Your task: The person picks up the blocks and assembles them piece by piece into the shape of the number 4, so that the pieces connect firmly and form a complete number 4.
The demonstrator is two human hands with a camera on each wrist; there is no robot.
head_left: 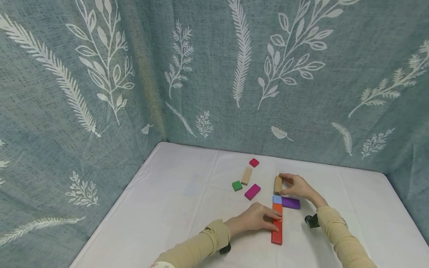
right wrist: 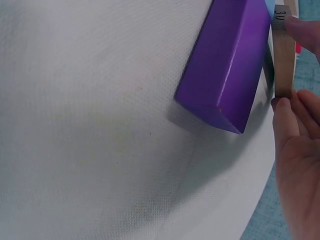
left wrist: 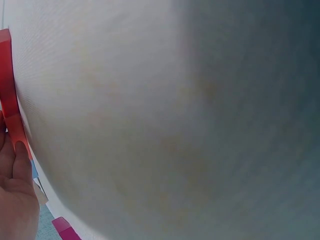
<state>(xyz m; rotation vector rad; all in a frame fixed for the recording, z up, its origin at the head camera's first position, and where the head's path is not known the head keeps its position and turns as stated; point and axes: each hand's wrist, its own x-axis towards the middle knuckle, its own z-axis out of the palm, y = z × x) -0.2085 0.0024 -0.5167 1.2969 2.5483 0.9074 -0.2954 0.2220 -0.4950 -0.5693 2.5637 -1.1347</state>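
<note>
In the head view a plain wooden block [head_left: 277,185] tops a row of blocks, and my right hand [head_left: 298,187] pinches it by its ends. Its near end shows a printed "30" in the right wrist view, beside the thumb. Below it in the row come a light blue block [head_left: 277,199], an orange block [head_left: 277,207] and a red block [head_left: 276,238]. Across the orange and red blocks rest the fingers of my left hand [head_left: 256,216], partly hiding both. A purple block [right wrist: 225,65] juts right from beside the light blue one.
Left of the row lie a magenta block [head_left: 253,191], a green block [head_left: 237,185], another wooden block [head_left: 246,176] and a small crimson block [head_left: 254,162]. A white cloth [head_left: 187,193] covers the table. Leaf-patterned curtains [head_left: 207,93] hang behind and at the sides.
</note>
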